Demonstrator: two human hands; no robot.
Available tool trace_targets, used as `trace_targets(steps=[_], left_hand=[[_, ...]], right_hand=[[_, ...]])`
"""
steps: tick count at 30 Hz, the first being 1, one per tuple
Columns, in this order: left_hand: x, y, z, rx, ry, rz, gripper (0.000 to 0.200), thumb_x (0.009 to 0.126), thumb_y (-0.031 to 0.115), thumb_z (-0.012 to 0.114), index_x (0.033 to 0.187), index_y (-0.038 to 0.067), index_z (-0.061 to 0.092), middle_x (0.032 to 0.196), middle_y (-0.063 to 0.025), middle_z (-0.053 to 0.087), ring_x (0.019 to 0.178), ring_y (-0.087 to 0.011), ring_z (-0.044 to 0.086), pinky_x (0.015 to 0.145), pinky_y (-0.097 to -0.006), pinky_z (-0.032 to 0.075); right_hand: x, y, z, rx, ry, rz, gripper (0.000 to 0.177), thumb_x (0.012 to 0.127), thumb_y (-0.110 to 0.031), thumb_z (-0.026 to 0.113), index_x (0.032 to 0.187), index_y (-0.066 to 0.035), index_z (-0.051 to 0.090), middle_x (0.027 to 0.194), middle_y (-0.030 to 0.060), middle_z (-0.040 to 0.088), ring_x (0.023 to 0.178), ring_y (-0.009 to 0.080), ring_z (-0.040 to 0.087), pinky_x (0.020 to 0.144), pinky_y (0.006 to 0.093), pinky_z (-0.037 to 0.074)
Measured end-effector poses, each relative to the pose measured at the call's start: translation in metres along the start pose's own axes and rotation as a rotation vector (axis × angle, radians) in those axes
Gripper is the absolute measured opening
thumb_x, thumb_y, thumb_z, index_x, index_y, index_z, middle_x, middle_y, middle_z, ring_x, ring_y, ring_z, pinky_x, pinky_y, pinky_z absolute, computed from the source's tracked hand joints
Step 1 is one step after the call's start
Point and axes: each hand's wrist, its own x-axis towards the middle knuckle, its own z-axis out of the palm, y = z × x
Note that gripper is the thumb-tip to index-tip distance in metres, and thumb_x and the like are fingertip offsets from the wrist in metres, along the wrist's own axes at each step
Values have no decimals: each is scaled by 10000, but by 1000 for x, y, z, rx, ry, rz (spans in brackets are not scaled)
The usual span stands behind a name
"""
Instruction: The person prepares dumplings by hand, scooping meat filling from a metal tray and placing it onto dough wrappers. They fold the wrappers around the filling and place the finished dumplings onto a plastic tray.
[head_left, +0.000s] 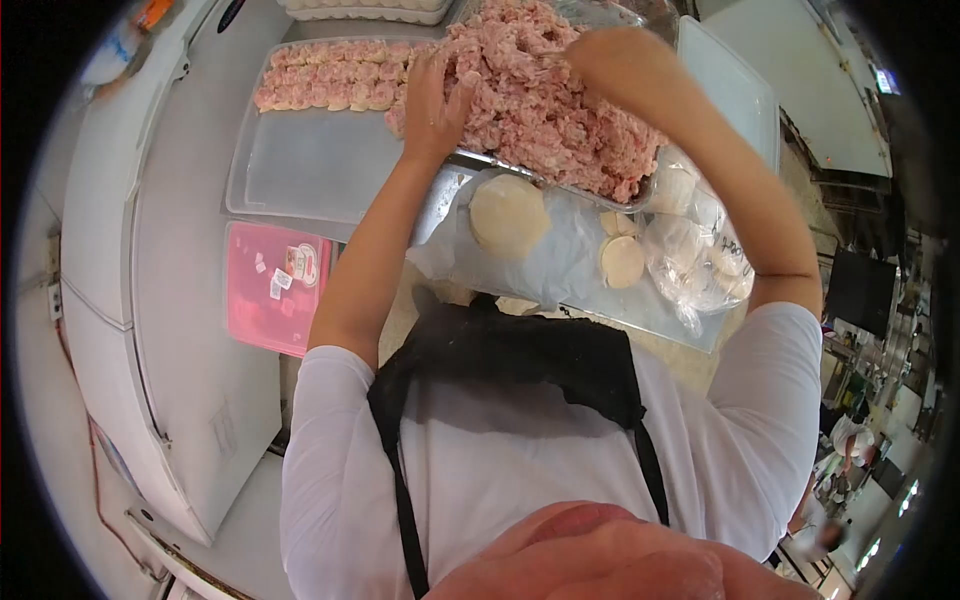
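Observation:
My left hand (438,108) is at the left edge of a big heap of pink minced meat (540,100), beside the rows of filled dumplings (325,75). Its fingers curl upward with the thumb apart, and the hand hides what lies in them. Over the upper right of the meat, my right hand (622,65) is bent at the wrist and looks closed. The back of that hand hides its fingers. The dumplings stand in tight rows at the far end of a pale plastic tray (300,170). A stack of round dough wrappers (509,216) lies on plastic sheeting in front of the meat.
Smaller wrapper pieces (622,260) lie beside a clear bag (695,245) of more wrappers at the right. A pink lidded box (268,290) sits at the left, near a white appliance (190,260). Egg trays (370,10) stand at the back. People appear far right.

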Motion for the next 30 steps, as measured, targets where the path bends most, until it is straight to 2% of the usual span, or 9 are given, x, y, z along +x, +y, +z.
trace_targets(steps=[3, 6, 9, 12, 15, 19, 22, 25, 30], left_hand=[[0, -7, 1, -125, -68, -60, 494, 899, 362, 537, 1245, 11, 512, 1246, -260, 483, 1206, -447, 407, 1040, -473, 307], [-1, -3, 2, -139, -33, -93, 495, 897, 357, 536, 1253, 14, 507, 1257, -254, 482, 1233, -448, 391, 1053, -471, 294], [5, 1, -2, -103, -104, -85, 494, 893, 347, 535, 1262, 21, 506, 1273, -243, 481, 1246, -440, 385, 1059, -467, 290], [4, -2, -4, -61, -127, -81, 502, 892, 356, 524, 1268, 24, 506, 1281, -239, 483, 1251, -432, 386, 1058, -465, 291], [5, 1, -5, -76, -132, -59, 522, 894, 382, 512, 1272, 21, 506, 1282, -238, 488, 1257, -425, 387, 1061, -467, 285], [8, 12, -7, -131, -124, -76, 527, 900, 398, 503, 1266, 19, 513, 1285, -239, 487, 1261, -422, 384, 1068, -470, 272], [8, 11, -7, -109, -109, -70, 539, 905, 421, 485, 1259, 17, 520, 1292, -239, 482, 1264, -419, 382, 1070, -473, 267], [3, 7, -5, -65, -87, -88, 553, 911, 445, 464, 1252, 14, 525, 1300, -235, 476, 1269, -417, 378, 1074, -477, 259], [8, 9, -8, -102, -143, -77, 564, 913, 468, 454, 1239, 15, 535, 1300, -223, 482, 1269, -407, 385, 1087, -480, 239]], right_hand=[[-5, 72, 2, 262, 5, 186, 147, 780, -130, 587, 836, -5, 639, 800, 183, 644, 738, 311, 644, 632, 415, 505], [0, 88, -22, 49, 16, 336, 267, 822, -284, 590, 727, -62, 703, 715, 153, 669, 681, 304, 669, 598, 435, 512], [29, 108, 84, 143, 188, 426, 166, 847, -151, 547, 832, -20, 647, 806, 140, 657, 772, 308, 651, 663, 410, 520], [31, 56, 95, -124, 103, 163, 205, 902, -181, 513, 855, -49, 662, 826, 99, 668, 800, 292, 655, 689, 403, 527], [8, 95, 79, 104, 127, 97, 215, 903, -182, 508, 857, -36, 660, 836, 84, 672, 808, 276, 658, 708, 406, 524], [-13, 144, 33, 173, -61, 475, 185, 848, -182, 549, 852, -42, 671, 864, 110, 674, 839, 296, 656, 753, 414, 515], [-11, 251, 176, -24, -32, 558, 184, 847, -171, 542, 879, -48, 675, 905, 139, 675, 863, 323, 651, 762, 428, 511], [9, 230, 212, 86, 8, 639, 192, 847, -145, 525, 911, -39, 672, 951, 167, 671, 888, 348, 644, 777, 433, 508], [56, 159, 202, 348, 33, 328, 240, 883, -188, 530, 1040, -63, 663, 947, 169, 664, 953, 333, 625, 814, 439, 501]])
